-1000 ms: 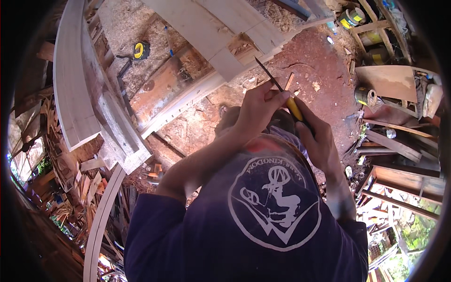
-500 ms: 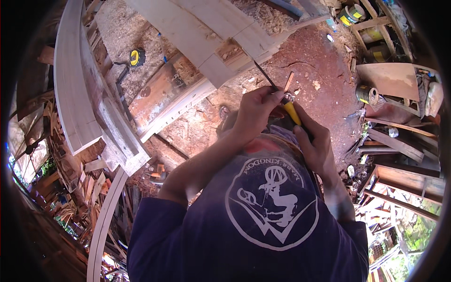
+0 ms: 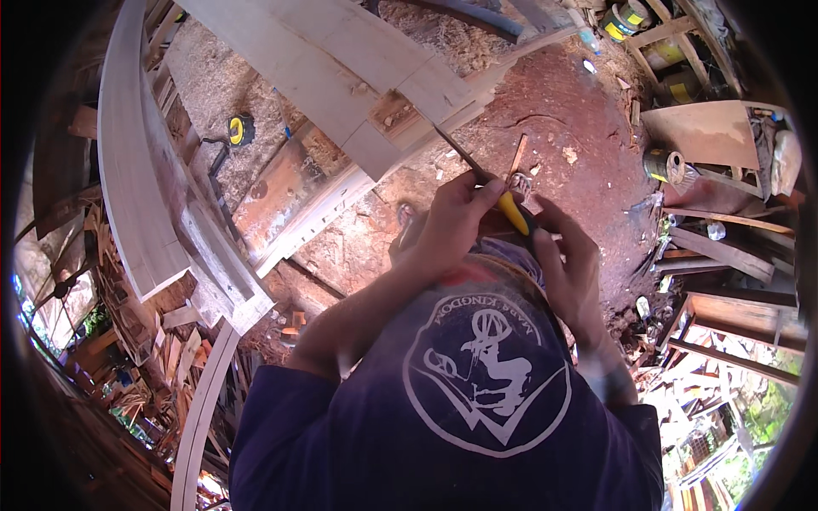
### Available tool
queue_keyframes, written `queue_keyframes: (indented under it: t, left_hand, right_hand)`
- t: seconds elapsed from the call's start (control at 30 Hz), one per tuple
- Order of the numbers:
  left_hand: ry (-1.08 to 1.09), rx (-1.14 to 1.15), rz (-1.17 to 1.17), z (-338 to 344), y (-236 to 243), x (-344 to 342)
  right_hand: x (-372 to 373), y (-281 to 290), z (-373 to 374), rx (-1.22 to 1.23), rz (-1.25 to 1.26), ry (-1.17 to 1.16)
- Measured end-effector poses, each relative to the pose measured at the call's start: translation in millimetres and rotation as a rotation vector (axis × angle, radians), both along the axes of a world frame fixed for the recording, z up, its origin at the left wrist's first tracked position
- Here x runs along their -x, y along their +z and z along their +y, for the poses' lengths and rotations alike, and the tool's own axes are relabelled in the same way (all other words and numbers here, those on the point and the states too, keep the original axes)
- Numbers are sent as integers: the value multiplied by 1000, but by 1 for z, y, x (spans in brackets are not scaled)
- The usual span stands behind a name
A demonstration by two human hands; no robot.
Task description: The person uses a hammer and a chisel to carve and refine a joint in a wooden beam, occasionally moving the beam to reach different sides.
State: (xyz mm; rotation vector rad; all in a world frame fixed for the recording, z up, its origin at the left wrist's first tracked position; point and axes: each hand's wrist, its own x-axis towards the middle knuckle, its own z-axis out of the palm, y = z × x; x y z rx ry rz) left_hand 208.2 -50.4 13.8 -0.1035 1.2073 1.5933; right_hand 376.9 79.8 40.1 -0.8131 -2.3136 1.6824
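Observation:
Both my hands are in front of my body. My left hand (image 3: 460, 217) is closed on the base of a long, thin, dark blade, part of a tool with a yellow-and-black handle (image 3: 513, 213). The blade points up and left, its tip appearing over the edge of pale boards (image 3: 315, 43); I cannot tell whether it touches them. My right hand (image 3: 562, 251) has curled fingers at the handle's end, with the thumb alongside it. A small wooden stick (image 3: 518, 156) lies on the ground just beyond the handle.
A curved board (image 3: 132, 204) and long planks lie to my left. A yellow tape measure (image 3: 241, 130) rests on a shavings-covered surface (image 3: 209, 77). Cans (image 3: 663, 166), scrap boards (image 3: 699, 136) and a wooden frame (image 3: 741, 311) crowd the right. Loose offcuts are piled at lower left.
The surroundings have shifted down and slightly left in the view. My hands and the tool sit a little lower and further left, with the grip much the same.

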Motion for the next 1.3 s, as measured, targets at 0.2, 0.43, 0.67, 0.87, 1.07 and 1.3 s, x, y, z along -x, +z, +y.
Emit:
queue_keyframes:
  t: [0.2,0.43,0.67,0.87,1.07,1.3]
  left_hand:
    - [-25,63,85,1,3,-1]
    - [12,84,16,3,-1,7]
    - [70,105,69,2,2,16]
    - [91,71,78,1,-5,18]
    - [100,68,89,-1,-16,19]
    - [87,64,186,-14,-13,23]
  right_hand:
    - [1,-22,-5,-461,672,-445]
    - [-4,-48,-16,-262,714,-457]
    - [27,-35,-16,-269,522,-207]
    - [7,-22,-20,-407,-96,15]
    - [56,-15,-31,-475,-158,168]
    - [72,17,34,348,-363,259]
